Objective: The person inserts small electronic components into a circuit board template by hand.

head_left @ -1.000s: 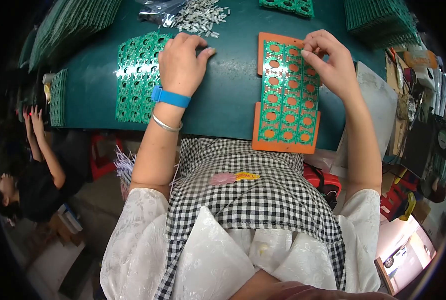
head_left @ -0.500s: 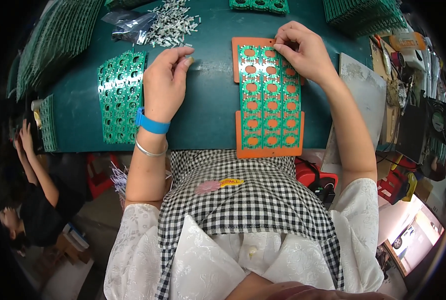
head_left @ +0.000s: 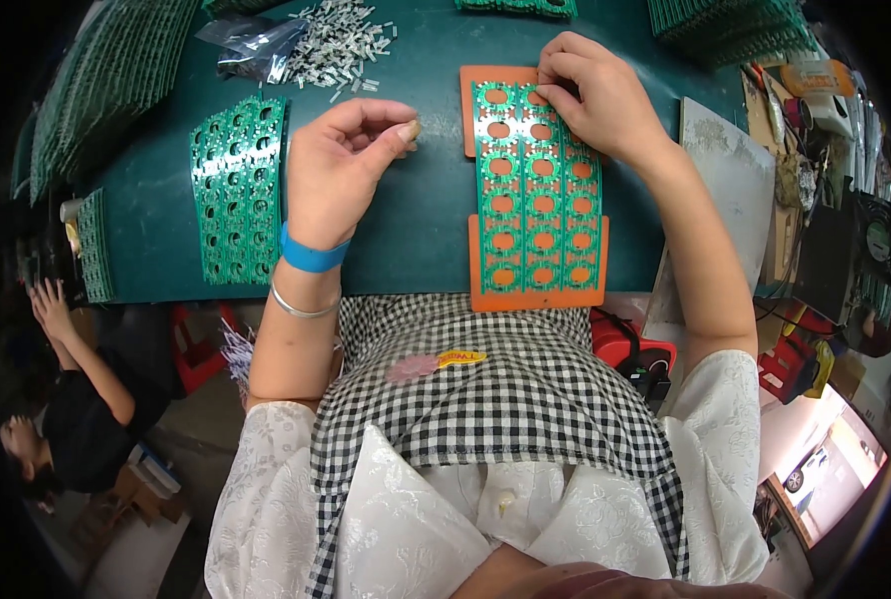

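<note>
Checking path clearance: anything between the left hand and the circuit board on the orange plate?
Nothing visible: only green tabletop shows between the left hand and the circuit board. The right hand covers the board's upper right corner, outside that gap; the pile of small pieces lies farther up.

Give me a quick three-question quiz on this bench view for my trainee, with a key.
1. True or false: the left hand touches the green panel on the orange backing.
2. Fill in: that green panel has ___ lengthwise columns of openings.
3. Where on that green panel is the right hand? A: the end nearest the person; B: the middle of its left edge; C: the end farthest from the person.

Key:
1. False; it is apart from it, above the table.
2. Three.
3. C.
</note>
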`<action>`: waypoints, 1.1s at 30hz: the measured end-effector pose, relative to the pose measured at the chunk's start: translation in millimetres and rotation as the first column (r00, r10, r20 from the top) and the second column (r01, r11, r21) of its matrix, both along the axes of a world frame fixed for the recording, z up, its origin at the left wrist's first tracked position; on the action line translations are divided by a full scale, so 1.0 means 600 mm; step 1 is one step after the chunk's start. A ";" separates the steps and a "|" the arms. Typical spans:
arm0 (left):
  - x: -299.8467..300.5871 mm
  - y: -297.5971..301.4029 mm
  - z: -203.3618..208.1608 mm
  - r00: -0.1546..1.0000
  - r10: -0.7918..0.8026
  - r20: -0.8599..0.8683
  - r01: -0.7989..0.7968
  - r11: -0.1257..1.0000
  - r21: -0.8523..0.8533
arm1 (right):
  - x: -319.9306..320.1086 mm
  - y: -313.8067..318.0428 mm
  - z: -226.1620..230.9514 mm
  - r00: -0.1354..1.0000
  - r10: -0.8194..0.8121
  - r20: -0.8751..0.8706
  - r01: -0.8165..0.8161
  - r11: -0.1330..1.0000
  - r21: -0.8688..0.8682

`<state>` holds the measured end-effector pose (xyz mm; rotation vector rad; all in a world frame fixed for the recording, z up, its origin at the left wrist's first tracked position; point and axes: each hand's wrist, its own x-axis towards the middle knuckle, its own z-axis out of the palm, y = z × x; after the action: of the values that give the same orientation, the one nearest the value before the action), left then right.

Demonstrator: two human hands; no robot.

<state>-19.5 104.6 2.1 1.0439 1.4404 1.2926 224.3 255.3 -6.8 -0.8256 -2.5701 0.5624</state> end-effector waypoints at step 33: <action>-0.085 -0.014 -0.025 0.411 0.014 -0.912 0.059 0.997 0.042 | 0.030 -0.028 0.016 0.989 -0.080 -0.124 0.020 0.906 -0.422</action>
<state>-70.6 96.0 -12.7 2.0076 2.1618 0.6775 242.0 238.7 2.5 -0.9458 -2.3237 1.1427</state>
